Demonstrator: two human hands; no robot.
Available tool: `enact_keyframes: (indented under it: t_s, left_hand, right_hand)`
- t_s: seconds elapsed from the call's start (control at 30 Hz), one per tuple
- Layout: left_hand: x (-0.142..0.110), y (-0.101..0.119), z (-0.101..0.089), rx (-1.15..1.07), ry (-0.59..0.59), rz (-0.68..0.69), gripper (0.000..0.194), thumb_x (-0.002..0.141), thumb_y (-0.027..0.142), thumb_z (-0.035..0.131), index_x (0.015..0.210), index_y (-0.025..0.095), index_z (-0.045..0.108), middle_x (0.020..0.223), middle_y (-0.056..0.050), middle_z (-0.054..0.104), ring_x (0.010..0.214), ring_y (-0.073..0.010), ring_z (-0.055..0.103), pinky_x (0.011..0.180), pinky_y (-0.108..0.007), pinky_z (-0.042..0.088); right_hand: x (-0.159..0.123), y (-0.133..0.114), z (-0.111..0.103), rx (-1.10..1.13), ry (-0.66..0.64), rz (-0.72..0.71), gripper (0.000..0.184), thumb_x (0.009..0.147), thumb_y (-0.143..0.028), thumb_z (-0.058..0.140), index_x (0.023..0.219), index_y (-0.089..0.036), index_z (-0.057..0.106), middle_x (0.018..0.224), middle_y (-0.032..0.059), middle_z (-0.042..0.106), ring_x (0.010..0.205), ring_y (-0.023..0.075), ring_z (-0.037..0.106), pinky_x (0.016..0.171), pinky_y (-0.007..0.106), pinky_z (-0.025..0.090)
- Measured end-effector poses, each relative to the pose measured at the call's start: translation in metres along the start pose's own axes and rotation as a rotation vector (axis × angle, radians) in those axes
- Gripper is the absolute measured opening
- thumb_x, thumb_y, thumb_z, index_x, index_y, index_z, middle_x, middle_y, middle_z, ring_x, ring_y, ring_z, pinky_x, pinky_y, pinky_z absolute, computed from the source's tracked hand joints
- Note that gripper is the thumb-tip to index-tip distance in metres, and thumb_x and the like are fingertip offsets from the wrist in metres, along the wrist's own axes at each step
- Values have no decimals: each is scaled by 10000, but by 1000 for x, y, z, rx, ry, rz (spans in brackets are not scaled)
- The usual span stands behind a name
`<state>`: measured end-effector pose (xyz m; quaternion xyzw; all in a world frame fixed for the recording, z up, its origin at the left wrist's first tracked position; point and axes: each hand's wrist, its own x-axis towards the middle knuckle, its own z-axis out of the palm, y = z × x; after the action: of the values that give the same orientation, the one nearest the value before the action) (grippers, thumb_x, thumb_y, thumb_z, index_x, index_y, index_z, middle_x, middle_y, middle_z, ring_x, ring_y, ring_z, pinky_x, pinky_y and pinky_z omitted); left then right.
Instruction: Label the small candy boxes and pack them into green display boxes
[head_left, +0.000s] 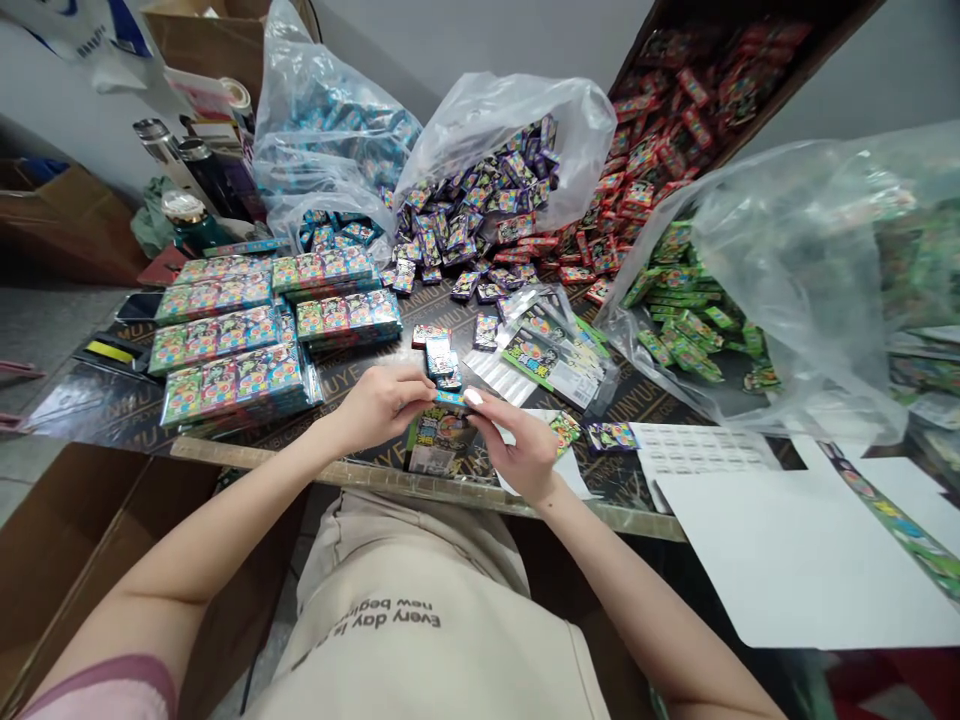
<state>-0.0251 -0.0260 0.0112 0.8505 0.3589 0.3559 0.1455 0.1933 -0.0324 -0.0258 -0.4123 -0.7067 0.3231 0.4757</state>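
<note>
My left hand (384, 402) and my right hand (519, 447) meet over the table's near edge, both with fingers closed on a clear pack of small colourful boxes (442, 437). A blue box (451, 398) sits at its top between my fingertips. Just beyond lie a few loose small boxes (439, 356). Flat clear printed bags (551, 345) lie to the right of them.
Wrapped finished packs (240, 345) are stacked at left. Clear bags hold blue boxes (330, 135), purple boxes (487, 190) and green boxes (679, 310); red boxes (660, 110) fill a carton. Sticker sheets (701, 450) and white paper (795, 560) lie at right. An open cardboard box (67, 540) stands lower left.
</note>
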Motion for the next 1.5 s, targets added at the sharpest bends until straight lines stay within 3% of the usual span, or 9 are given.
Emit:
enact_keyframes:
  t_s: [0.17, 0.4, 0.53, 0.63, 0.9, 1.03, 1.2, 1.43, 1.5]
  left_hand:
    - [7, 12, 2, -93, 14, -107, 128, 847, 233, 639, 799, 140, 713, 736, -67, 706, 656, -142, 643, 602, -237, 492]
    - [7, 14, -6, -479, -30, -455, 211, 764, 334, 725, 776, 123, 736, 697, -65, 711, 596, -132, 634, 535, -215, 498]
    - [7, 10, -8, -553, -26, -534, 181, 751, 299, 733, 770, 119, 737, 694, -63, 718, 603, -142, 650, 556, -226, 515]
    - [8, 12, -8, -480, -26, -477, 140, 786, 252, 690, 763, 119, 729, 692, -61, 719, 606, -141, 653, 556, -222, 508]
    - [-3, 12, 0, 44, 78, 57, 142, 872, 178, 577, 770, 127, 663, 841, -96, 727, 719, -146, 679, 631, -226, 520]
    - [-4, 7, 3, 128, 62, 98, 171, 902, 169, 524, 788, 145, 649, 868, -88, 722, 765, -147, 677, 661, -241, 531]
    - [-3, 13, 19, 88, 122, 100, 145, 903, 172, 529, 918, 169, 674, 919, -83, 715, 833, -154, 674, 717, -263, 542]
    - [-4, 12, 28, -24, 160, -65, 144, 887, 171, 552, 820, 161, 680, 876, -79, 681, 778, -149, 650, 678, -250, 509]
    - [-3, 12, 25, -73, 137, -120, 137, 879, 159, 560, 818, 160, 683, 891, -80, 679, 791, -154, 649, 689, -256, 503]
  right_hand:
    - [-2, -2, 2, 72, 23, -6, 153, 818, -305, 672, 966, -268, 654, 952, 45, 734, 916, 226, 707, 864, 420, 576]
    - [23, -27, -11, 362, -111, 385, 414, 694, -401, 777, 1006, -243, 555, 793, 12, 725, 738, 202, 712, 684, 346, 582]
    - [28, -29, -14, 411, -107, 426, 439, 666, -406, 795, 972, -244, 526, 771, 5, 722, 700, 184, 705, 671, 321, 574]
    - [26, -28, -12, 393, -95, 392, 402, 686, -383, 786, 955, -241, 522, 765, 1, 724, 700, 182, 711, 656, 313, 577]
    - [13, -23, -11, 234, -42, 170, 260, 790, -291, 709, 994, -244, 554, 823, -5, 744, 809, 199, 735, 724, 324, 609]
    - [0, -8, -8, 60, 23, -93, 288, 829, -194, 663, 1099, -281, 612, 979, 2, 744, 911, 202, 722, 867, 358, 590]
    - [-9, 4, -2, -138, 74, -388, 328, 835, -106, 617, 1091, -306, 663, 1033, 2, 739, 952, 187, 707, 844, 329, 587]
    - [29, -16, -27, -42, 200, -28, 142, 827, -294, 664, 956, -237, 650, 946, 33, 659, 905, 181, 633, 806, 335, 512]
    - [44, -26, -33, -32, 86, 40, 141, 801, -348, 681, 824, -215, 642, 966, 44, 635, 959, 190, 595, 812, 326, 479]
